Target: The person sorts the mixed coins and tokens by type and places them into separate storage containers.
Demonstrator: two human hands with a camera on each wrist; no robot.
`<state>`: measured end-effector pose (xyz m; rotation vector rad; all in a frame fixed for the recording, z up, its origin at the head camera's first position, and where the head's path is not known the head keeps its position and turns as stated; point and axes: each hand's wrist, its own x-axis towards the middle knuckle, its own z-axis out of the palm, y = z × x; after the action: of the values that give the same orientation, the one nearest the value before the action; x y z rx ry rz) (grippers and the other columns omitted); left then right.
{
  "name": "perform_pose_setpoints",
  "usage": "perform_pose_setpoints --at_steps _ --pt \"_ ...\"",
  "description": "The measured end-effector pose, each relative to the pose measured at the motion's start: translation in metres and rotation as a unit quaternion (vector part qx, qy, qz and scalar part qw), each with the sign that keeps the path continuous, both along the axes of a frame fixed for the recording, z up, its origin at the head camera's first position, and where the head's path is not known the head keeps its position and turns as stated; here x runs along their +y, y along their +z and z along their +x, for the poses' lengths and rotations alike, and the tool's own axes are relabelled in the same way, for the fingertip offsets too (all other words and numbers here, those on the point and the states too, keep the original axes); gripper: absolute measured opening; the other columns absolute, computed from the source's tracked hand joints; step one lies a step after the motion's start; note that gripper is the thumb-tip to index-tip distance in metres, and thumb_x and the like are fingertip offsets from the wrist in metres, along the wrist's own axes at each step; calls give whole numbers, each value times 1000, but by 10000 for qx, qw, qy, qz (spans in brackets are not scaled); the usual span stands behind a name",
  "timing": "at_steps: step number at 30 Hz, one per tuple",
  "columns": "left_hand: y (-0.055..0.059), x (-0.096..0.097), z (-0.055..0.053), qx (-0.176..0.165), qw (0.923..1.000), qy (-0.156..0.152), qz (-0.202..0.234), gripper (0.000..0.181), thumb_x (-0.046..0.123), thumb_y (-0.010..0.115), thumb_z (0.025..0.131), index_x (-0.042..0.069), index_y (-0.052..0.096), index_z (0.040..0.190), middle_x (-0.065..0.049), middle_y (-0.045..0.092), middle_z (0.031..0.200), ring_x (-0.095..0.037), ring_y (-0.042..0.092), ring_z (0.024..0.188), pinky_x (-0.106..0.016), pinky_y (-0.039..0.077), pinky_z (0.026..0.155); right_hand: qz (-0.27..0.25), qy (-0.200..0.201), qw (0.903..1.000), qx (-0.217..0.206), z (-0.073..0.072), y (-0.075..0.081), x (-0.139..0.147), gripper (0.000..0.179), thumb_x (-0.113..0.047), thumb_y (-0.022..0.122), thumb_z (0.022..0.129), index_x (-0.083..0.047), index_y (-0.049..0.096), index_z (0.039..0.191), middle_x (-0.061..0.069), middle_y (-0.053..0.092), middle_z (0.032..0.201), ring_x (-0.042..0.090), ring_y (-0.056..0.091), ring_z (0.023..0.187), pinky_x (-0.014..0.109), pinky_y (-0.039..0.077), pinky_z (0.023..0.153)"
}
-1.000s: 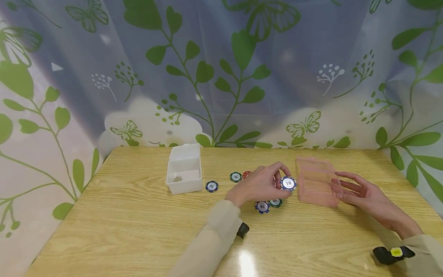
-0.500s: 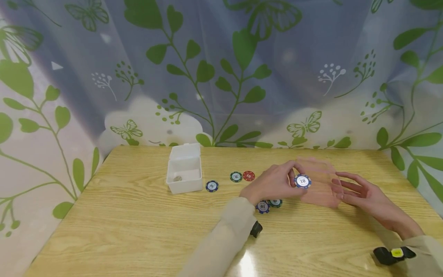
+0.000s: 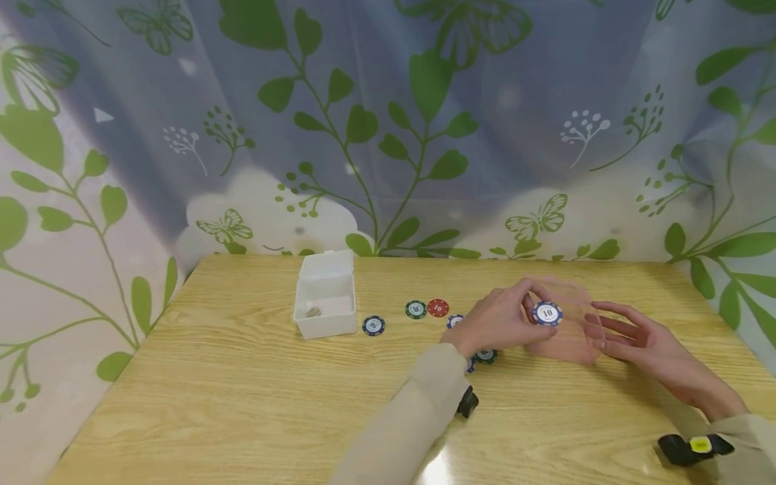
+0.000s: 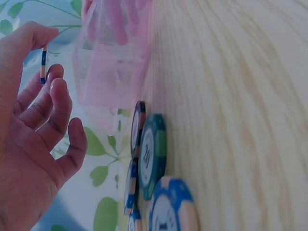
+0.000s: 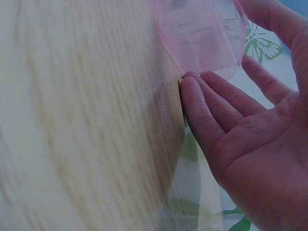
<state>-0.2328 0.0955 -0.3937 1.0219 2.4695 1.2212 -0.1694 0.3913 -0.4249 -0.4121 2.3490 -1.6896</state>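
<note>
My left hand (image 3: pixel 497 322) pinches a blue-and-white poker chip (image 3: pixel 548 313) marked 10 between thumb and fingertips. In the head view the chip overlaps a translucent pink box (image 3: pixel 564 351); the left wrist view has it edge-on (image 4: pixel 44 65). My right hand (image 3: pixel 651 347) touches the right side of the pink box with its fingers spread and mostly straight. That contact also shows in the right wrist view, fingertips (image 5: pixel 192 89) against the box's lower edge. A green chip (image 3: pixel 486 355) and a blue chip (image 3: pixel 470 365) lie below my left hand, partly hidden by it.
A white lidded box (image 3: pixel 327 326) stands open at the left with a small roundish object (image 3: pixel 312 312) inside. Between it and my left hand lie a blue chip (image 3: pixel 373 326), a green chip (image 3: pixel 415 309), a red chip (image 3: pixel 438 308) and another blue chip (image 3: pixel 455 320). A patterned curtain (image 3: pixel 376 135) hangs behind.
My left hand has carried the blue chip rightward, from beside the pink box to over it in the head view. The right hand and the box stay nearly in place.
</note>
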Motion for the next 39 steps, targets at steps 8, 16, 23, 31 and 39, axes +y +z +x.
perform_pose_setpoints --at_steps 8,16,23,31,39 --pt "-6 8 -2 -79 10000 -11 -9 39 41 76 91 31 54 122 14 60 96 -1 61 73 -17 48 66 -120 47 9999 14 0 -1 0 57 3 50 105 -16 34 156 -27 58 139 -9 61 120 16 55 88" --pt "-8 14 -3 -62 10000 -24 -36 38 42 76 91 31 56 121 13 61 93 -1 60 72 -17 48 65 -122 45 9999 58 0 0 0 57 3 50 105 -16 35 156 -26 59 139 -9 61 120 15 54 88" --pt "-11 15 -4 0 10000 -46 -56 39 43 75 92 28 57 124 14 61 90 0 60 72 -16 48 66 -217 125 9997 86 1 -1 0 58 4 49 105 -15 34 157 -24 59 140 -8 60 122 15 54 89" --pt "-12 13 -4 -174 9997 -151 98 42 41 73 94 25 57 129 13 61 97 -1 61 74 -16 48 70 -190 159 9997 62 0 0 1 58 4 49 105 -16 33 157 -25 58 140 -8 61 121 15 54 89" --pt "-12 -2 -8 -132 9982 -310 495 35 40 71 97 22 60 125 10 61 101 -2 63 76 -18 52 68 -285 168 9994 38 0 -2 0 58 5 49 104 -16 34 157 -24 59 140 -8 61 121 15 54 89"
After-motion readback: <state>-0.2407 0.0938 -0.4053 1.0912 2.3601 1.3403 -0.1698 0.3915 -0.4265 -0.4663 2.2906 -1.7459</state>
